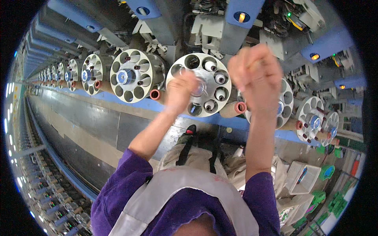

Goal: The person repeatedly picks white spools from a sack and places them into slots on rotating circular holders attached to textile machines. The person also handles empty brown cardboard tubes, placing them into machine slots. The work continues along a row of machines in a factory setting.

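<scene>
My left hand (182, 91) is at the left part of a round white bobbin magazine (185, 59), close to its metal hub. Its fingers are curled together and blurred; what they hold, if anything, is hidden. Several white yarn bobbins (220, 94) with dark tips sit in the magazine's right-hand pockets, while other pockets hold none. My right hand (255, 70) is raised to the right of this magazine, in front of the machine. Its fingers are closed in a blurred pinch, and I cannot make out anything between them.
More round magazines (132, 94) line the winding machine to both sides. Brown tubes with red ends (240, 107) stick out between them. A blue rail (252, 128) runs below. At lower right stand a white basket (303, 177) and green items (327, 172).
</scene>
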`<state>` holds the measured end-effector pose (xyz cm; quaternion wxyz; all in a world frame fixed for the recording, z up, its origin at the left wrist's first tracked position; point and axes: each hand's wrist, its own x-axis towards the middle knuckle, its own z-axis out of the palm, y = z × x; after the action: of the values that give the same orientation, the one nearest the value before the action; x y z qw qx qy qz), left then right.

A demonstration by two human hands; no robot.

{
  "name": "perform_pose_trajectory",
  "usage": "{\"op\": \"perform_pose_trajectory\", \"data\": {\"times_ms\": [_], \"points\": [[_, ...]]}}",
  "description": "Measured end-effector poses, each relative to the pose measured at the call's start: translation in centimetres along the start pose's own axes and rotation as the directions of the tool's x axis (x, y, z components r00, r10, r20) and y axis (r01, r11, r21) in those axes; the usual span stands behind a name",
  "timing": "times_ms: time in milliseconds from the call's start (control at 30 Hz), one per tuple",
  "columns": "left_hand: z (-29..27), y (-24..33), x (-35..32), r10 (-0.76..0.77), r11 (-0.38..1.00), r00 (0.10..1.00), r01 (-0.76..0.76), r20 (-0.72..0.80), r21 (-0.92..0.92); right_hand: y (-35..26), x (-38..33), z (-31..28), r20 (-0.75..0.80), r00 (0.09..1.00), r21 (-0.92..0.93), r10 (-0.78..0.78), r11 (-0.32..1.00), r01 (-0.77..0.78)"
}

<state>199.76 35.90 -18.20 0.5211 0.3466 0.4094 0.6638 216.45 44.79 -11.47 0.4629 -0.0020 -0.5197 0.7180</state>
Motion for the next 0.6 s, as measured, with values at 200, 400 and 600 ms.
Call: {"op": "perform_pose_trajectory", "data": {"times_ms": [200, 400, 600], "points": [[-4.8, -3.8, 0.4, 0.118, 0.661, 0.989, -0.015, -0.084, 0.751, 7.7, 1.3, -1.0, -0.196, 0.828, -0.481, 0.526, 0.684, -0.548], [-5.9, -7.1, -4.5, 0.388, 0.352, 0.920, -0.198, 0.050, 0.915, 9.7, 5.6, -9.4, -0.384, 0.901, -0.919, -0.199, 0.171, -0.354], [-1.9, -8.6, -4.2, 0.072, 0.340, 0.884, -0.456, 0.461, 0.822, 11.7, 10.4, -12.2, -0.338, 0.741, -0.915, -0.581, 0.017, -0.404]]}}
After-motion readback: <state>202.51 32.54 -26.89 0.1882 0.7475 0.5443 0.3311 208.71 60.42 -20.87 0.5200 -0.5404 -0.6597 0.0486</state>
